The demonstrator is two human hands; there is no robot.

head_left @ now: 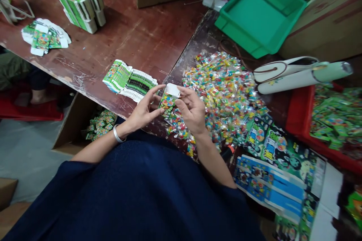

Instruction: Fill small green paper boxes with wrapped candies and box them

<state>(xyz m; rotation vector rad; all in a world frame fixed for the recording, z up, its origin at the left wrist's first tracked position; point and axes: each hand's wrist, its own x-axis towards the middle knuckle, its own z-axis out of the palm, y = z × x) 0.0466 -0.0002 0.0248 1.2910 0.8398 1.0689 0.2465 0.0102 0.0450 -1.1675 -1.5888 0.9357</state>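
Note:
A small green candy box [167, 102] with a white flap raised at its top is between my two hands. My left hand [147, 109] closes on its left side, thumb low on the printed face. On the other side, my right hand [192, 111] has its fingers at the flap and its thumb near the box's right edge. A row of flat folded green boxes [130, 81] lies just left of my hands. Right of them spreads a heap of clear candy packets [220, 94] in many colours. Whatever is inside the box is hidden.
A green tray [260, 15] sits at the back right, a white pouch [302, 75] below it. A red bin [299, 116] holds green packets. Stacked boxes [80, 5] stand at the far left. Below the table edge, a carton [68, 128] holds filled-looking boxes. Another person's foot [39, 96] shows at left.

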